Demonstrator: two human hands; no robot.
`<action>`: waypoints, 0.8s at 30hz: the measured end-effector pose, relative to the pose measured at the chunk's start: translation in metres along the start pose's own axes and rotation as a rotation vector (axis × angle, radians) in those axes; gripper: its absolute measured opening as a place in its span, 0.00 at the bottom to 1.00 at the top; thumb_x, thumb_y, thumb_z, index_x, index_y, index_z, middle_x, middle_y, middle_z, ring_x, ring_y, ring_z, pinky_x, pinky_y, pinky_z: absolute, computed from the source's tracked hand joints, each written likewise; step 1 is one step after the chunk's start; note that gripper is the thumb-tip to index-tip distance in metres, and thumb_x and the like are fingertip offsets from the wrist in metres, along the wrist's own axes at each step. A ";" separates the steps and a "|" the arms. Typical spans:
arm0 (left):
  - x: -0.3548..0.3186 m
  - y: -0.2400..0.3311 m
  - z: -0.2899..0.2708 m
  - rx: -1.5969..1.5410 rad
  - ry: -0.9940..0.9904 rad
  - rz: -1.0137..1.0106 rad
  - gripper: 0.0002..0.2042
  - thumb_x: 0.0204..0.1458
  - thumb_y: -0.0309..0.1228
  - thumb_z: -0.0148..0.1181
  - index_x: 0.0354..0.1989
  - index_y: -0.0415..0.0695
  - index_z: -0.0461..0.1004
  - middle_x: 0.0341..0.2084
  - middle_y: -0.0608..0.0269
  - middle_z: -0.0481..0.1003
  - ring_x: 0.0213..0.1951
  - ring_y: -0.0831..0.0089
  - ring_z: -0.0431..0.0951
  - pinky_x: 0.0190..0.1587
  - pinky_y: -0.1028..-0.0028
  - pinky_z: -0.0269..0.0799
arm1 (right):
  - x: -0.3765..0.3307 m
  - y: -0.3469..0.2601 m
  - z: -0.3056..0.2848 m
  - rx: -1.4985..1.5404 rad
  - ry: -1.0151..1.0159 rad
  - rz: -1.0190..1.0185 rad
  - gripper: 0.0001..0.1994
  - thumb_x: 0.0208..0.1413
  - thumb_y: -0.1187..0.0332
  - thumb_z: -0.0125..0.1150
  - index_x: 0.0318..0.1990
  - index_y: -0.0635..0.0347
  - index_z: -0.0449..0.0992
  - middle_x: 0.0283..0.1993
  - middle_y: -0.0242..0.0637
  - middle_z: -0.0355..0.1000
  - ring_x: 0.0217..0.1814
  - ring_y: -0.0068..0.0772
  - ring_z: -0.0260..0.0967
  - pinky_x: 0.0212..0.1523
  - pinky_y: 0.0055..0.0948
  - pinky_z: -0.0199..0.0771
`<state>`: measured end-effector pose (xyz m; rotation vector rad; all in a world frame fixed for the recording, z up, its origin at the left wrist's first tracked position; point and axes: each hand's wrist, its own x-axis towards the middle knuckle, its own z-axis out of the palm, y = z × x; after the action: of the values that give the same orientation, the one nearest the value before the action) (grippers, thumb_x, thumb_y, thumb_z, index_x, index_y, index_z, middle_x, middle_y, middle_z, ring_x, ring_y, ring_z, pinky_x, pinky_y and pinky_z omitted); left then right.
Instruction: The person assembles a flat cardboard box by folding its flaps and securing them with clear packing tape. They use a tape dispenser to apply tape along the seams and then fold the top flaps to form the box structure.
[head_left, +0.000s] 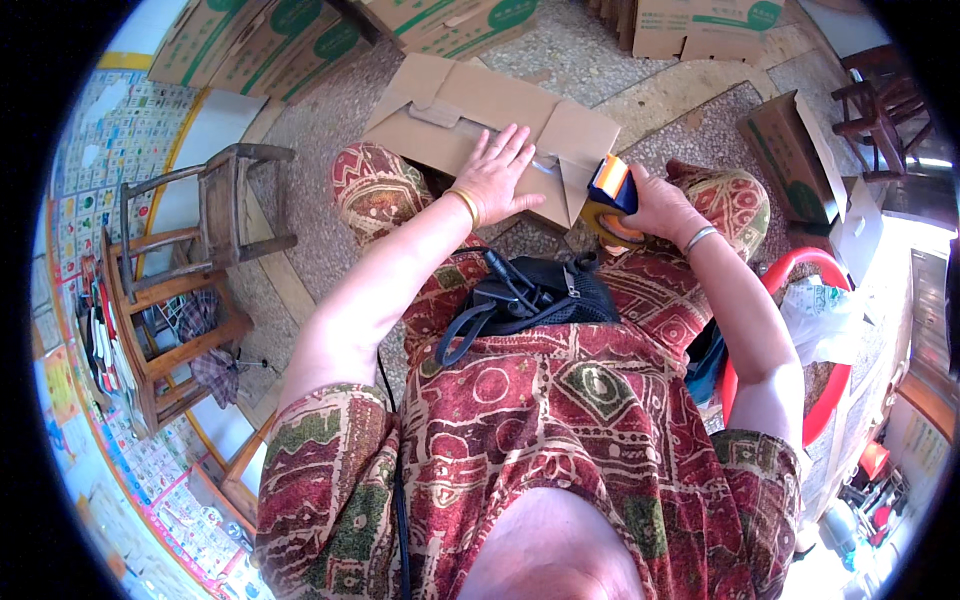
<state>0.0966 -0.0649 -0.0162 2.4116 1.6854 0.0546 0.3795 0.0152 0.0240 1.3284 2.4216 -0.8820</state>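
A brown cardboard box (450,95) lies on the floor between and just beyond my knees, its flaps folded over. My left hand (496,172) rests flat on it with the fingers spread, near the slot in the top. Beside the box's right end, my right hand (655,203) grips a blue and orange tape dispenser (614,187). The roll of tape sits under the dispenser, partly hidden by my hand. Whether the tape touches the cardboard I cannot tell. On my lap lies a black bag (540,293) with a strap.
Wooden chairs (215,215) stand at the left. More printed cartons (270,45) are stacked at the back, and an open carton (795,160) stands to the right. Close to my right arm is a red rounded frame (838,400) with a white plastic bag (820,318).
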 end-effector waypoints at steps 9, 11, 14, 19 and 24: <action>-0.001 -0.022 0.003 -0.172 0.214 0.078 0.39 0.49 0.52 0.58 0.60 0.31 0.57 0.65 0.46 0.51 0.65 0.52 0.52 0.67 0.62 0.50 | 0.004 -0.017 -0.014 -0.031 0.023 -0.020 0.39 0.37 0.49 0.68 0.54 0.63 0.61 0.39 0.55 0.74 0.43 0.57 0.72 0.44 0.45 0.71; -0.004 -0.031 -0.002 -0.220 0.274 0.082 0.37 0.49 0.49 0.59 0.59 0.32 0.59 0.65 0.45 0.51 0.64 0.50 0.54 0.65 0.62 0.54 | 0.006 -0.028 -0.021 -0.016 0.060 -0.047 0.39 0.37 0.49 0.68 0.55 0.63 0.61 0.38 0.55 0.74 0.43 0.57 0.72 0.44 0.45 0.72; -0.008 -0.040 -0.013 -0.224 0.339 0.045 0.36 0.49 0.50 0.59 0.59 0.33 0.61 0.66 0.45 0.49 0.65 0.49 0.54 0.65 0.60 0.52 | 0.011 -0.046 -0.035 -0.015 0.050 -0.067 0.42 0.37 0.46 0.66 0.57 0.63 0.60 0.38 0.56 0.74 0.42 0.57 0.72 0.44 0.45 0.71; -0.024 -0.032 -0.024 -0.161 0.484 -0.081 0.42 0.47 0.55 0.58 0.62 0.34 0.56 0.65 0.45 0.50 0.66 0.50 0.51 0.66 0.51 0.45 | 0.021 -0.083 -0.054 -0.002 0.088 -0.116 0.40 0.36 0.45 0.66 0.54 0.64 0.63 0.38 0.56 0.74 0.42 0.56 0.73 0.44 0.44 0.72; -0.023 -0.007 -0.063 -0.169 0.413 -0.062 0.43 0.42 0.52 0.63 0.63 0.36 0.56 0.64 0.49 0.55 0.66 0.57 0.53 0.67 0.51 0.44 | 0.038 -0.116 -0.072 0.000 0.111 -0.136 0.38 0.36 0.46 0.66 0.49 0.68 0.67 0.38 0.55 0.74 0.42 0.54 0.73 0.43 0.42 0.73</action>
<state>0.0731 -0.0749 0.0465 2.3319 1.8269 0.6989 0.2679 0.0383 0.1076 1.2563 2.6228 -0.8618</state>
